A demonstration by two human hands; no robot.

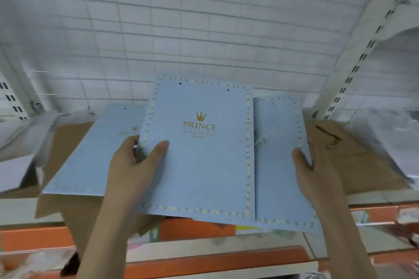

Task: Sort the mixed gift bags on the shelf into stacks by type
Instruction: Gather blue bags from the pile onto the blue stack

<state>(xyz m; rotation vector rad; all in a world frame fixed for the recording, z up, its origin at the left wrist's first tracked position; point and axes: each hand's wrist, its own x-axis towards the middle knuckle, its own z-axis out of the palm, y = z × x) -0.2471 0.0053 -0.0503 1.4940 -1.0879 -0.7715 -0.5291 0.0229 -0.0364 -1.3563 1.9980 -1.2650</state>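
Observation:
A flat light-blue gift bag (199,165) with a gold crown and the word PRINCE lies tilted in the middle. My left hand (136,163) grips its left edge, thumb on top. A second blue bag (276,165) with a twisted cord handle lies partly under it on the right; my right hand (315,170) holds that bag's right edge. A third blue bag (90,156) lies flat on the left. Brown paper bags show beneath on the left (68,131) and on the right (353,154).
A white wire-grid back panel (181,29) closes the shelf behind. White slotted uprights (362,52) stand on both sides. The shelf's front edge (374,199) runs below the bags, with an orange strip (204,260) and blurred coloured goods lower down.

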